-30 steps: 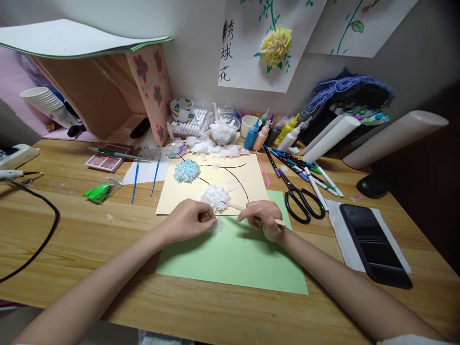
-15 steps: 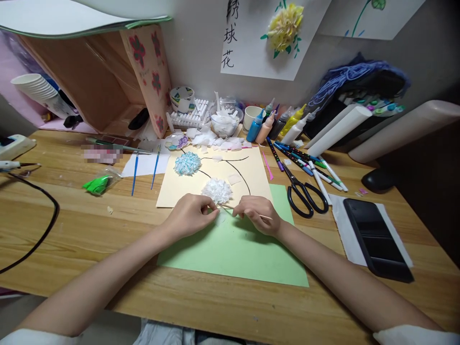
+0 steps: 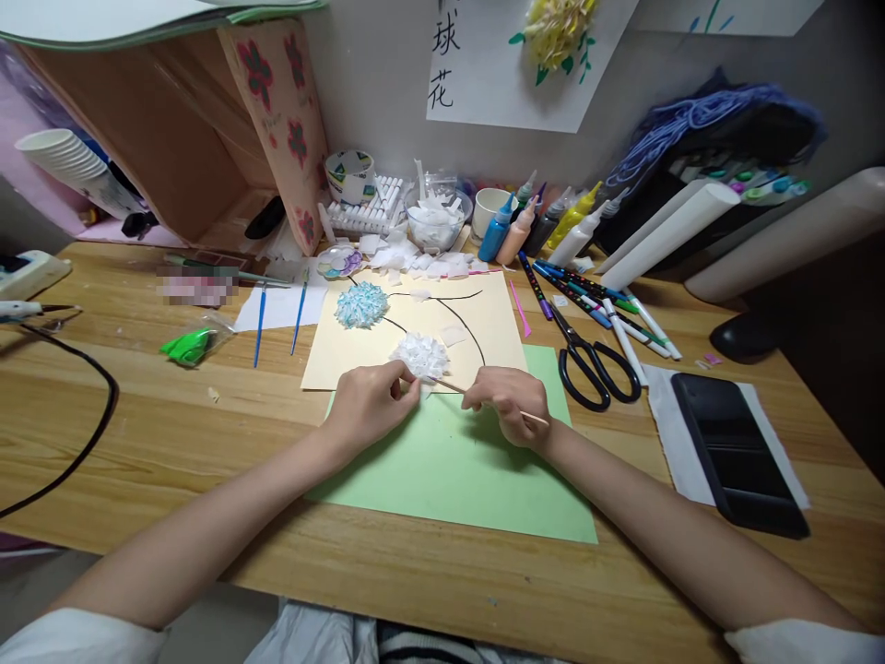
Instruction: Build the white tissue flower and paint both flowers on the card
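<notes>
A cream sheet (image 3: 318,369) lies partly over a green sheet (image 3: 456,498), with dark curved stems drawn on it. On it are a blue-and-white ruffled paper flower (image 3: 361,305) and a white ruffled paper flower (image 3: 418,355). My left hand (image 3: 373,398) is at the white flower's lower edge, thumb and forefinger pinched on what looks like a small piece of white paper (image 3: 426,389). From the right, my right hand (image 3: 512,404) grips a thin wooden stick (image 3: 451,384), its tip close to my left fingertips and the flower.
Black-handled scissors (image 3: 593,369), several markers (image 3: 622,323) and a black case (image 3: 739,452) lie to the right. Behind stand a bowl of white paper scraps (image 3: 437,223) and paint bottles (image 3: 496,231). Two blue brushes (image 3: 260,325) and a green packet (image 3: 188,348) lie left.
My right hand has shifted slightly right, showing more of the stick, whose tip has come up to the white flower's lower edge. My left hand keeps its pinch. The whole view has shifted slightly.
</notes>
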